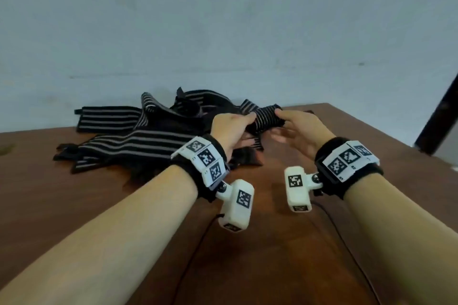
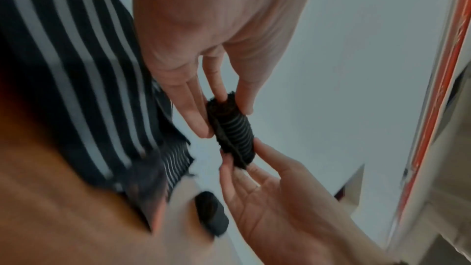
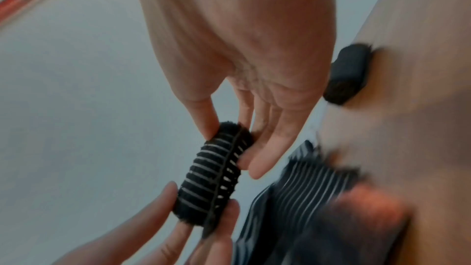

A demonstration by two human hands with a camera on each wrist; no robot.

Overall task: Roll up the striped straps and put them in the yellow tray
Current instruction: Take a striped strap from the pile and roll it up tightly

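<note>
— Above the wooden surface [image 1: 272, 242], what are the hands doing?
— Both are gripping one rolled strap [image 1: 269, 117] between them, lifted off the wood. The left hand [image 1: 229, 129] is pinching one end with thumb and fingertips; the right hand [image 1: 297, 131] is pinching the other.
— And the other straps?
— The loose striped straps [image 1: 128, 136] are lying in a heap on the far left of the surface, against the wall [image 1: 223, 20]. Another dark roll [image 3: 348, 74] is lying on the wood nearby.

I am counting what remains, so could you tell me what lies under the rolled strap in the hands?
The rolled strap is held above the wooden table; loose straps lie under the left hand.
</note>
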